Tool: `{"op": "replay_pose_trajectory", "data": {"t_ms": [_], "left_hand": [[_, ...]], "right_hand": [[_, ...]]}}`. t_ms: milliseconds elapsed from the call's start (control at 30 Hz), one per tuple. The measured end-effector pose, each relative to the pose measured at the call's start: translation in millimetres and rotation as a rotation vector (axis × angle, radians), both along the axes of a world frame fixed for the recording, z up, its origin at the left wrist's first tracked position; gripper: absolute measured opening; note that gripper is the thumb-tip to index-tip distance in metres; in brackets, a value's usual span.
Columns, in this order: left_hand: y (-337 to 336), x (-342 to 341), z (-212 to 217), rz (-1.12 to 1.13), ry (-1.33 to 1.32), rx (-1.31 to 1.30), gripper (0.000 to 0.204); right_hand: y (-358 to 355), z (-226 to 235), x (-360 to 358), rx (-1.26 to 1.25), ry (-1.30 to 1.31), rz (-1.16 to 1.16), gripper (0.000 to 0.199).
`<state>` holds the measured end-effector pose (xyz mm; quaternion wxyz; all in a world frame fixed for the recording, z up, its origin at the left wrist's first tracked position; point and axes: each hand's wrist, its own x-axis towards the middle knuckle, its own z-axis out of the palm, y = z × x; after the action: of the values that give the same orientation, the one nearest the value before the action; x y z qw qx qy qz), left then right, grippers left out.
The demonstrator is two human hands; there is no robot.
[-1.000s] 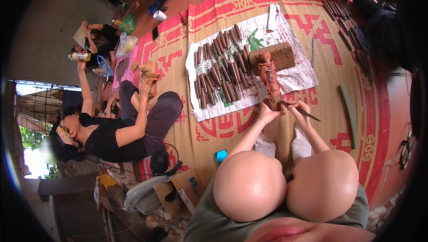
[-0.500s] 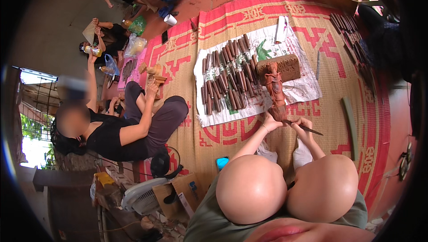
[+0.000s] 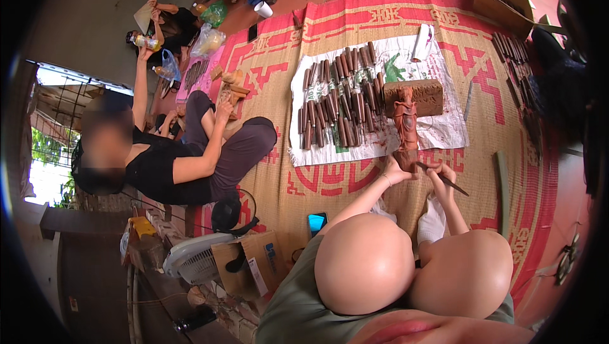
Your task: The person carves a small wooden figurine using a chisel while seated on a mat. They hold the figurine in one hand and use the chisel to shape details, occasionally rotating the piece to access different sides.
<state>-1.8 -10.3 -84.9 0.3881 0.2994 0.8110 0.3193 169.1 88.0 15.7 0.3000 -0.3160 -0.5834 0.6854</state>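
Observation:
A reddish-brown carved wooden figure (image 3: 406,123) lies with its upper end against a wooden block (image 3: 426,95) and its base toward me. My left hand (image 3: 397,171) grips the base from the left side. In my right hand (image 3: 440,176) is a slim dark carving chisel (image 3: 454,185), slanted, its tip close to the base's right edge; whether it touches is too small to tell. Beyond my hands, rows of wooden-handled carving chisels (image 3: 342,106) lie on a white printed sheet (image 3: 444,133).
A patterned red and straw mat (image 3: 355,201) covers the floor. More tools (image 3: 517,68) lie at the right, near a long greenish strip (image 3: 502,192). At left sits a co-worker (image 3: 190,154) with one hand on a wooden piece and a bottle (image 3: 147,42) raised. A phone (image 3: 316,222) lies by my left leg.
The whole view has shifted, so the mat and tools appear farther right. My right hand has tilted the chisel more steeply at the figure's base. My left hand keeps its hold there.

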Motion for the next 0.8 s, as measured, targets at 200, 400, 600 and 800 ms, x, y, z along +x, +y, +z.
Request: {"op": "replay_pose_trajectory", "data": {"t_ms": [200, 400, 600, 800], "left_hand": [[8.0, 3.9, 31.0, 0.012, -0.083, -0.078, 0.143], [9.8, 3.6, 34.4, 0.013, -0.071, -0.079, 0.144], [4.2, -0.3, 18.3, 0.005, -0.038, -0.081, 0.144], [8.6, 5.6, 27.5, 0.013, -0.099, -0.082, 0.147]], "right_hand": [[-4.0, -11.0, 9.0, 0.035, -0.067, -0.015, 0.015], [5.5, -4.6, -0.6, -0.084, 0.053, -0.090, 0.016], [-7.5, -12.8, 11.6, -0.061, -0.034, 0.054, 0.016], [8.7, 2.5, -1.6, -0.090, 0.068, -0.097, 0.016]]}}
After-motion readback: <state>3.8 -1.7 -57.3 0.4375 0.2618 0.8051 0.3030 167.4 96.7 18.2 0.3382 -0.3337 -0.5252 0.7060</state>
